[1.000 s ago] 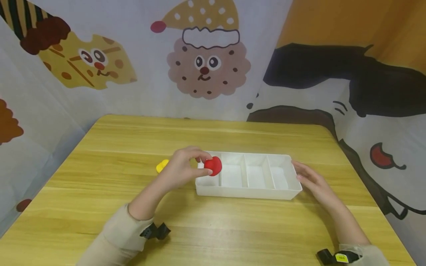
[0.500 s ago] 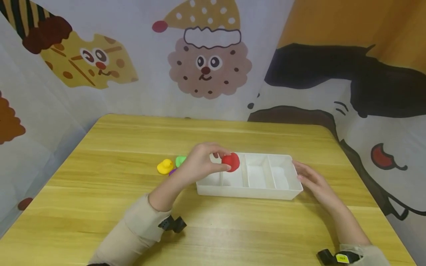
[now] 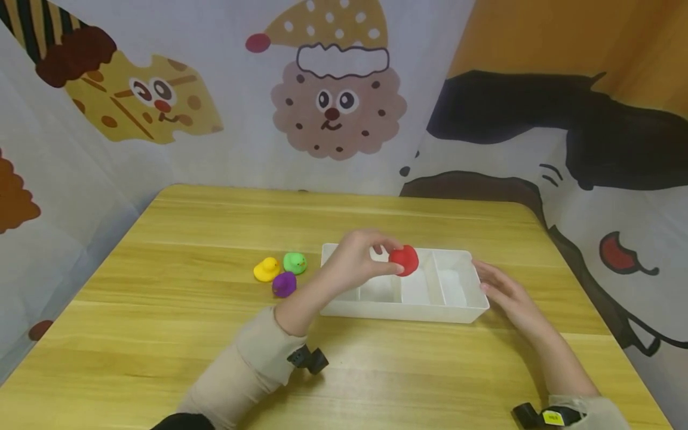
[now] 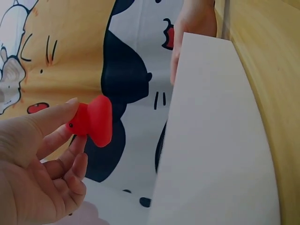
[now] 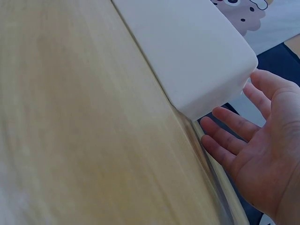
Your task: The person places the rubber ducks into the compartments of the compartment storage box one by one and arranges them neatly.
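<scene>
My left hand [image 3: 357, 260] pinches a red rubber duck [image 3: 404, 260] between thumb and fingers, above the white divided box [image 3: 403, 312]. In the left wrist view the red duck [image 4: 96, 122] hangs from the fingertips, its head toward the palm, higher than the box wall [image 4: 211, 131]. The right hand [image 3: 505, 292] is at the box's right end; in the right wrist view the fingers of that hand [image 5: 262, 136] are fairly straight, against or close to the end wall. The left hand and forearm cover part of the box's left compartments.
Left of the box stand a yellow duck [image 3: 266, 270], a green duck [image 3: 294, 263] and a purple duck [image 3: 284, 285], close together on the wooden table [image 3: 376, 370]. A cartoon-printed cloth [image 3: 226, 161] hangs behind the table.
My left hand has carried the red duck rightward from over the box's leftmost compartment to past its middle. The green and purple ducks have come into sight. The right hand stays put.
</scene>
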`<state>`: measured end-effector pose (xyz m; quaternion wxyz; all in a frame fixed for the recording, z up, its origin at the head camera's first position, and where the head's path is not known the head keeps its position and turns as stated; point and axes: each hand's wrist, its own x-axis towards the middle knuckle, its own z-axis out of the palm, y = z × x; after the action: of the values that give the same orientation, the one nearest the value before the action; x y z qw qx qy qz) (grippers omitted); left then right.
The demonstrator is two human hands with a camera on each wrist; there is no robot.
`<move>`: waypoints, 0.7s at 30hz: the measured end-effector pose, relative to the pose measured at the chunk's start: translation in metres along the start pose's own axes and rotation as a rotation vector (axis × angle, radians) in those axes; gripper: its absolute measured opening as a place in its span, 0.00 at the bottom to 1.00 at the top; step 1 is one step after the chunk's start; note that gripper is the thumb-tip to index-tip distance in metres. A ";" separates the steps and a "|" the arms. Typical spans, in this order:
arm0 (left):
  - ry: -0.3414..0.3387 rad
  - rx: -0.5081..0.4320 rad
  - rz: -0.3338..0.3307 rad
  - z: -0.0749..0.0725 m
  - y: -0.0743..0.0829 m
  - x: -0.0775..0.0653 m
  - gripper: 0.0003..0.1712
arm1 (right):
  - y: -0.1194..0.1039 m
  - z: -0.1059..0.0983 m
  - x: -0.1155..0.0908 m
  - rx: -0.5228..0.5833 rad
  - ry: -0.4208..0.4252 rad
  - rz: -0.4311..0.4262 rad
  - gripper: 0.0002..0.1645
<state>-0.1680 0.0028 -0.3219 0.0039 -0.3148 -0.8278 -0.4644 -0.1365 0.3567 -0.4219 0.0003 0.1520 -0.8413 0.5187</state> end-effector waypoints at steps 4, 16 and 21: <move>0.007 -0.027 -0.024 0.007 0.000 0.006 0.18 | 0.001 0.000 0.000 0.019 0.001 -0.005 0.28; 0.021 -0.084 -0.082 0.029 -0.004 0.024 0.18 | 0.000 0.001 0.001 0.033 0.001 0.002 0.28; 0.009 -0.093 -0.105 0.040 -0.001 0.032 0.18 | 0.001 0.000 0.001 0.010 -0.003 0.013 0.28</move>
<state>-0.1832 0.0498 -0.3361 -0.0312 -0.2685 -0.8208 -0.5032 -0.1379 0.3569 -0.4221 -0.0051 0.1473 -0.8397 0.5226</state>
